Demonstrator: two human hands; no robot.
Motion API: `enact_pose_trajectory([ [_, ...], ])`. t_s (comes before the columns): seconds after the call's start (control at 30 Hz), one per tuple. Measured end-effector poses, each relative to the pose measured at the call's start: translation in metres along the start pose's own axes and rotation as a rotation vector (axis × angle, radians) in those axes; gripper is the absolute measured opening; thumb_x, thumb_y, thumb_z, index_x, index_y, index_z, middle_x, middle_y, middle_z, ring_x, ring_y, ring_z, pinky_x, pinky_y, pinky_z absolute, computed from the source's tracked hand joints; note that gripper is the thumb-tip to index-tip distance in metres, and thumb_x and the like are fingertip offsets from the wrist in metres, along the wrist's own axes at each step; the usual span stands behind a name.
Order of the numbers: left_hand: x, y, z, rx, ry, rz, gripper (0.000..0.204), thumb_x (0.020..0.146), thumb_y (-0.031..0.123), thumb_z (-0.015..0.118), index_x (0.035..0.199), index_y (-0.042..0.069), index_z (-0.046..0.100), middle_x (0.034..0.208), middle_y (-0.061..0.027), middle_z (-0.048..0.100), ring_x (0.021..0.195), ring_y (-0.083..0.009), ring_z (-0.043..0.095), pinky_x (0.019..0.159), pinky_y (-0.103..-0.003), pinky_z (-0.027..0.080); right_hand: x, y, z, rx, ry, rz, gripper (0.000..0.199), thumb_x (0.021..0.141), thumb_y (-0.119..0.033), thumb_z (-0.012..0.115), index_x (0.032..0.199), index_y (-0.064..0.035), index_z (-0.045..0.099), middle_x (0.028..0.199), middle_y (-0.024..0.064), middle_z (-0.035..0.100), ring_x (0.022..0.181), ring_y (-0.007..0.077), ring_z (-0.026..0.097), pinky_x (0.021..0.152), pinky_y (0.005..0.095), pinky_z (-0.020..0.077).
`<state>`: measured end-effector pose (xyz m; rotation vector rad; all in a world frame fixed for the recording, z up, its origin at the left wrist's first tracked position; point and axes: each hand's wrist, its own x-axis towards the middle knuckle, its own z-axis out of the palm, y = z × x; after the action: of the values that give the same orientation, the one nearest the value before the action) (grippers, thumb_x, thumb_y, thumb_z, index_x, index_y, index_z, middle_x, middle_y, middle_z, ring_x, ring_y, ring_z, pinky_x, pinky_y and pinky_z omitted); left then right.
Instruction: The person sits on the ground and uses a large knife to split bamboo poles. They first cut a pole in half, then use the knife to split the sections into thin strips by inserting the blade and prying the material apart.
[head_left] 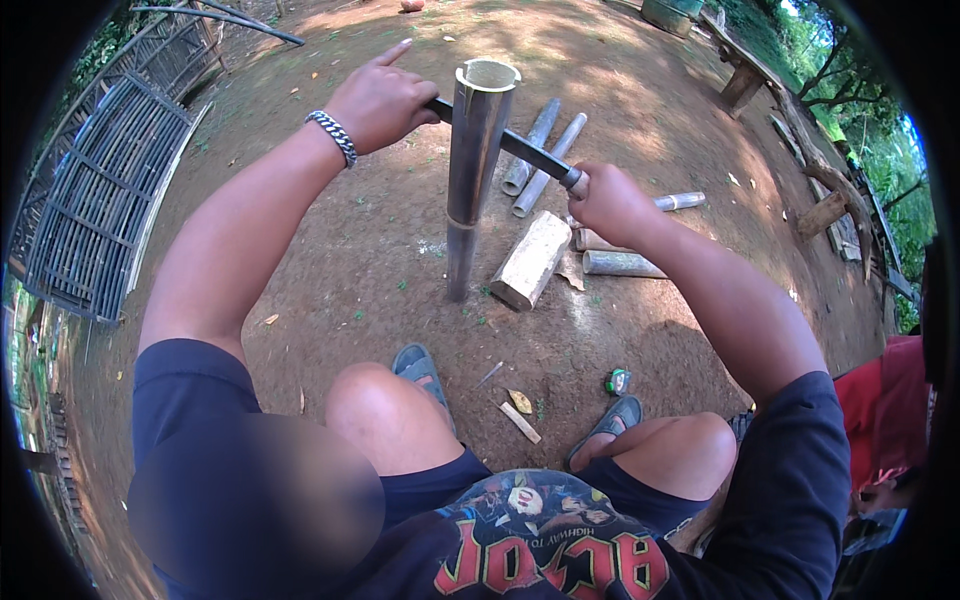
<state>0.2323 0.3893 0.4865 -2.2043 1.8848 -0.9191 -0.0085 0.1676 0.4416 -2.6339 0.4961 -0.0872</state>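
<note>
Beside upright bamboo (476,160), right fingers (591,188) curl closed around a tool (540,157).

I was in an outdoor yard (350,40): bare earth (330,290) around me, a slatted panel (90,190) to my left, rough logs (824,214) and trees (910,180) to my right.

slatted panel (85,190), yellow leaf (520,402), red cloth (888,410)

Ground (330,270): bare brown earth, sunlit in patches at the far side (dry leaves (520,401) lie scattered). Left: slatted panel (88,190) of dark poles. Far right: green container (667,17); rough wooden bench on posts (741,90). Right: green foliage (903,168), bright daylight showing through.
</note>
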Motion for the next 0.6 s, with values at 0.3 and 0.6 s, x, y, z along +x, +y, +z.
enact_pose_trajectory([
  [0.3,0.01,-0.002,0.006,-0.04,0.059,0.005,0.021,0.087,0.031,0.072,0.088,0.011,0.068,0.071,-0.0066,0.067,0.076,-0.0241,0.069,0.12,-0.045,0.031,0.008,-0.003,-0.009,-0.012,0.004,0.063,0.035,0.081,-0.013,0.064,0.114,0.0003,0.066,0.083,0.023,0.069,0.075,0.0342,0.069,0.072,0.0431,0.0537],
  [0.6,0.021,-0.009,0.012,0.02,-0.022,-0.015,0.026,0.092,0.038,0.064,0.09,0.013,0.065,0.077,-0.0064,0.07,0.081,-0.0219,0.07,0.121,-0.044,0.028,0.02,-0.004,-0.019,-0.102,-0.043,0.081,0.052,0.083,-0.018,0.063,0.131,-0.0008,0.06,0.11,0.025,0.07,0.102,0.0366,0.068,0.092,0.0422,0.0535],
])
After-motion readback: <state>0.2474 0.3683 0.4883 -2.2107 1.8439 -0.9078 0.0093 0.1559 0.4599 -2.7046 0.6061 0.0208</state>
